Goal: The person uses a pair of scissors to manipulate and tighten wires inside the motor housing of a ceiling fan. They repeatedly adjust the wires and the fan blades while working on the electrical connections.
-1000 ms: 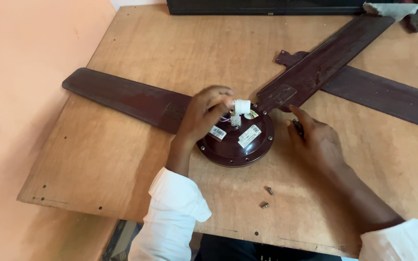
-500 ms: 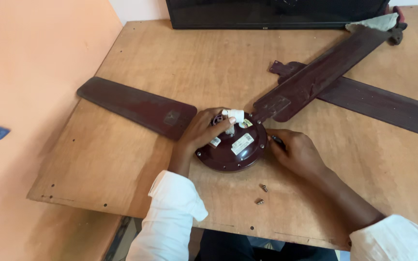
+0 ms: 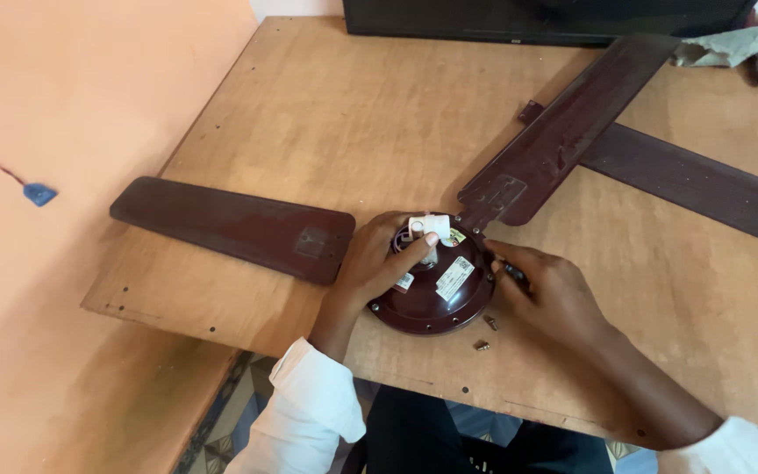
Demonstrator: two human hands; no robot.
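A dark maroon ceiling-fan motor hub (image 3: pixel 436 303) lies on a plywood table (image 3: pixel 326 123), with stickers and a small white block on top. My left hand (image 3: pixel 379 263) rests on the hub's left side, fingers touching the white block. My right hand (image 3: pixel 550 294) sits at the hub's right edge, pinching a small dark tool or screw there. One maroon blade (image 3: pixel 563 132) meets the hub at its upper right. A second blade (image 3: pixel 230 226) lies loose to the left. A third blade (image 3: pixel 695 180) lies behind on the right.
Two small screws (image 3: pixel 486 333) lie on the table just in front of the hub. A black flat screen's edge (image 3: pixel 537 22) runs along the far side. A crumpled cloth and a tool (image 3: pixel 734 48) sit at the far right. An orange wall (image 3: pixel 63 175) borders the left.
The view has shifted, so the fan sits lower and more to the right. Both hands stay on the hub, with the right hand closed tighter at its right edge.
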